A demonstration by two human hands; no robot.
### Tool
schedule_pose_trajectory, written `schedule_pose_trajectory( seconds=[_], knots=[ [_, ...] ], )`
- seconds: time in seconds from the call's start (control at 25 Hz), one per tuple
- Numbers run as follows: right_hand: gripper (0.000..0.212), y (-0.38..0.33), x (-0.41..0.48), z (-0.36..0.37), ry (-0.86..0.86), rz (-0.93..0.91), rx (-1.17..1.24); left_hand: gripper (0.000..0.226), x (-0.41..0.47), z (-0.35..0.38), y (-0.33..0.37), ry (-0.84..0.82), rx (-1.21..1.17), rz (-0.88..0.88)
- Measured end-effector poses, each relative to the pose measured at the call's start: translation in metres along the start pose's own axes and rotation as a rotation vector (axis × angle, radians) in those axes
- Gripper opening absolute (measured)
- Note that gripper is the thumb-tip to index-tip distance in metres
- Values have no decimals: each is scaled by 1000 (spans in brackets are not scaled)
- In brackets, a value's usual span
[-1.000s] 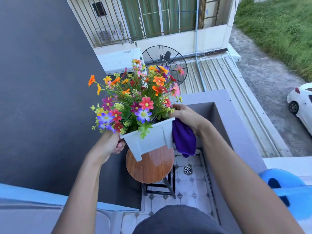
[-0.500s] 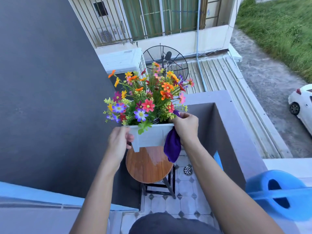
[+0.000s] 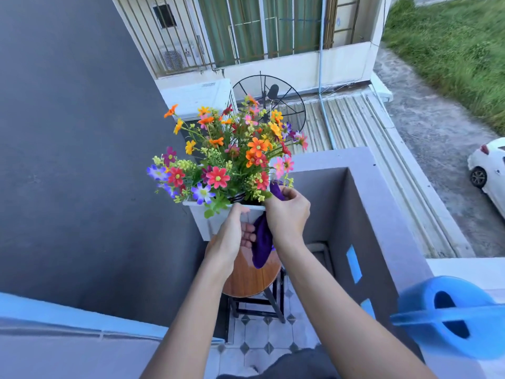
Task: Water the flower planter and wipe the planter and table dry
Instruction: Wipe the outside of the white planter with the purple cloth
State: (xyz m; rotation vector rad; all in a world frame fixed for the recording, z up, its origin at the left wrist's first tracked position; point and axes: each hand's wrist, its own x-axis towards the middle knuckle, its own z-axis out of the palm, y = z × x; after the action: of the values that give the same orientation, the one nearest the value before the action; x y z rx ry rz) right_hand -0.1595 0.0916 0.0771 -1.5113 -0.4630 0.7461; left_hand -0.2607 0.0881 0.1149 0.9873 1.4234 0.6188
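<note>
A white planter (image 3: 200, 218) full of colourful artificial flowers (image 3: 232, 157) is held above a small round wooden table (image 3: 250, 280). My left hand (image 3: 232, 236) grips the planter's near wall, fingers spread over its front. My right hand (image 3: 288, 214) is at the planter's right rim, closed on a purple cloth (image 3: 262, 242) that hangs down over the planter's front and the table. A wet sheen shows on the tabletop. Whether the planter's base touches the table is hidden by my hands.
A blue watering can (image 3: 448, 315) stands on the ledge at the right. A grey balcony wall (image 3: 363, 203) closes the right side, a dark wall (image 3: 68, 160) the left. Tiled floor (image 3: 262, 337) lies below the table, between its black legs.
The planter has come down and turned upright, closer to the table. My left hand moved from its left side to its front, near the cloth in my right hand.
</note>
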Motion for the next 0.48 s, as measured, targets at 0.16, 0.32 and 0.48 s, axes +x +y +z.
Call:
schedule_pose_trajectory(
  seconds=[0.16, 0.32, 0.48],
  knots=[
    [23, 5, -11, 7, 4, -40, -38, 41, 2, -5, -1, 89, 58, -33],
    [22, 9, -24, 16, -25, -78, -84, 46, 9, -7, -6, 180, 142, -36],
    [25, 12, -32, 20, -128, -92, -15, 46, 17, -18, -8, 200, 127, -27]
  ],
)
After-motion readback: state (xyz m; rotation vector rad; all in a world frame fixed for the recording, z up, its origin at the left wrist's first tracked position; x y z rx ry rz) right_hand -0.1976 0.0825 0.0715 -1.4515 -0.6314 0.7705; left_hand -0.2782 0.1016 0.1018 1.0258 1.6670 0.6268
